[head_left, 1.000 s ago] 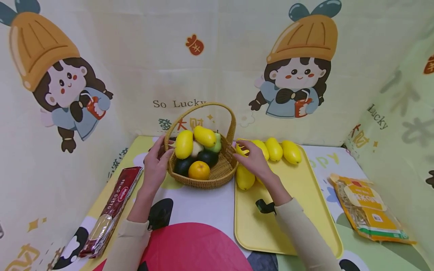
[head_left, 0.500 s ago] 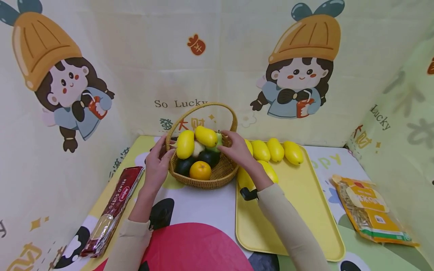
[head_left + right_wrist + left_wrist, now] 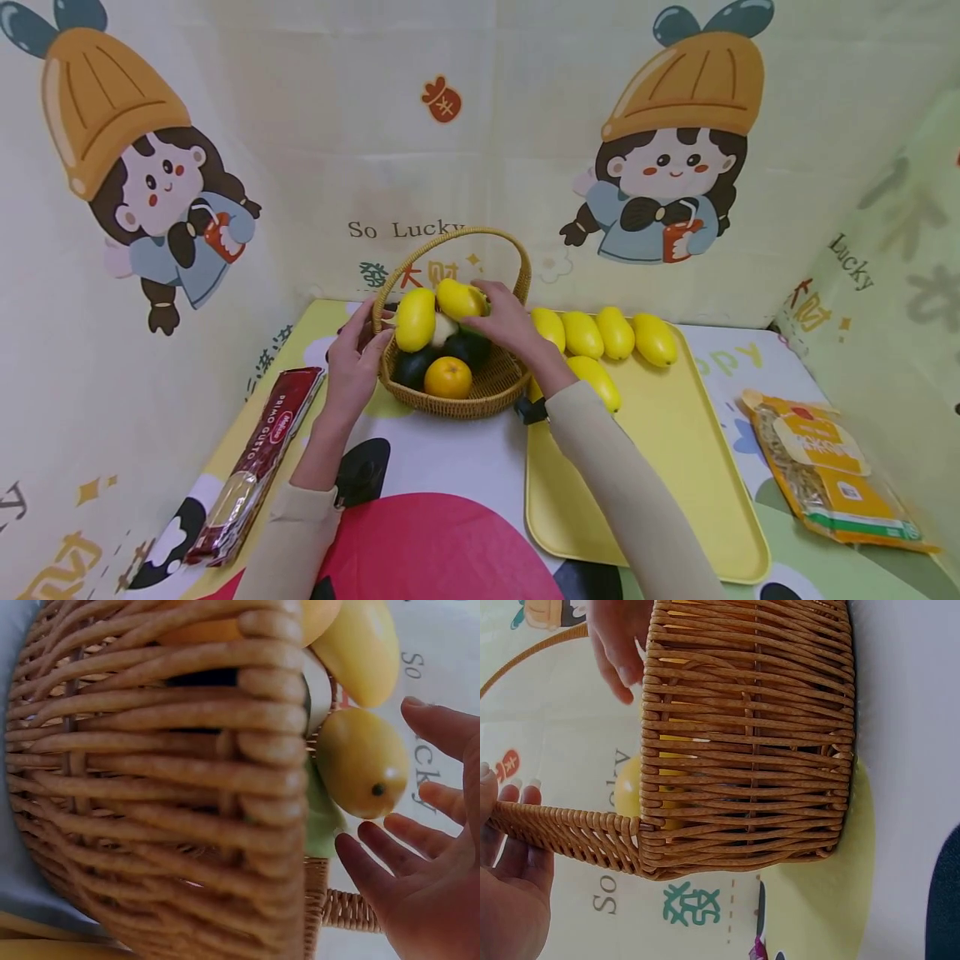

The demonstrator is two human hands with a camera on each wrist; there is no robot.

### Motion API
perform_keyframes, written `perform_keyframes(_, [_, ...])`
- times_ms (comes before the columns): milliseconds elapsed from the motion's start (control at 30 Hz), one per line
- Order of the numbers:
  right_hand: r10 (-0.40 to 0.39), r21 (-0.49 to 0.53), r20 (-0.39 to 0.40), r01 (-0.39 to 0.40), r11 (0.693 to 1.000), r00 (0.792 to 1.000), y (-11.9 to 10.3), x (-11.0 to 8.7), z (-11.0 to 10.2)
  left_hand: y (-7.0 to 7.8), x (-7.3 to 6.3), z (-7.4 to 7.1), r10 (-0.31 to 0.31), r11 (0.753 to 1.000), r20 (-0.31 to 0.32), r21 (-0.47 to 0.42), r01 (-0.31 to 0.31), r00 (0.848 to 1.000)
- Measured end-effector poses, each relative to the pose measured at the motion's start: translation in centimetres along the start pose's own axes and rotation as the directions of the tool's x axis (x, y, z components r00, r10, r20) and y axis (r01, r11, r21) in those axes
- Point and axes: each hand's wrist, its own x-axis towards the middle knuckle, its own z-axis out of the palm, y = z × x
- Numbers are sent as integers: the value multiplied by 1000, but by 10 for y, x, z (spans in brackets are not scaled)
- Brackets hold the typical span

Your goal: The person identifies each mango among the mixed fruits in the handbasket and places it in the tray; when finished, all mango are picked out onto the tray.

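Observation:
A wicker basket (image 3: 457, 407) with a tall arched handle holds mangoes, an orange (image 3: 448, 378), dark rounded items (image 3: 468, 348) and a pale item (image 3: 444, 331). My left hand (image 3: 352, 362) grips the base of the handle on the left side; in the left wrist view its fingers (image 3: 536, 859) lie behind the woven band. Over the basket's right side, my right hand (image 3: 512, 321) reaches in with spread fingers. Its fingertips are right at the upper mango (image 3: 459, 299), beside another mango (image 3: 415, 320). A green fruit (image 3: 322, 814) shows below that mango in the right wrist view.
To the right lies a yellow tray (image 3: 652, 492) with several mangoes (image 3: 617, 333) along its far end. A dark red packet (image 3: 258, 458) is at the left, an orange food bag (image 3: 832, 467) at far right. Printed cloth walls (image 3: 517, 150) stand behind.
My right hand has moved left from beside the basket, over its rim, to the upper mango. The left hand stays at the handle. The view has shifted slightly.

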Motion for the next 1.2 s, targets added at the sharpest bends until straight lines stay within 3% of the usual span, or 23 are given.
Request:
perform_keyframes(200, [11, -33, 19, -11, 999, 1000, -3, 9, 6, 18, -6, -2, 8, 1000, 10, 9, -8, 1000])
perform_keyframes(367, [-4, -68, 29, 6, 998, 1000, -5, 12, 7, 21, -8, -2, 14, 1000, 16, -1, -14, 1000])
perform_keyframes(600, [-14, -100, 9, 15, 995, 1000, -7, 13, 12, 18, -7, -2, 17, 1000, 16, 14, -17, 1000])
perform_keyframes(833, [0, -73, -3, 0, 997, 1000, -9, 12, 17, -11, 2, -2, 35, 999, -7, 5, -35, 999])
perform_keyframes(933, [12, -97, -13, -14, 995, 1000, -9, 11, 16, -17, 4, -1, 53, 999, -7, 0, -53, 999])
perform_keyframes(1067, [39, -118, -10, -40, 992, 999, -9, 7, 14, -14, 3, -1, 44, 999, -1, -9, -44, 999])
perform_keyframes(1200, [49, -144, -10, -50, 988, 999, -7, 3, 13, 2, -2, -2, 23, 1000, 7, -7, -22, 1000])
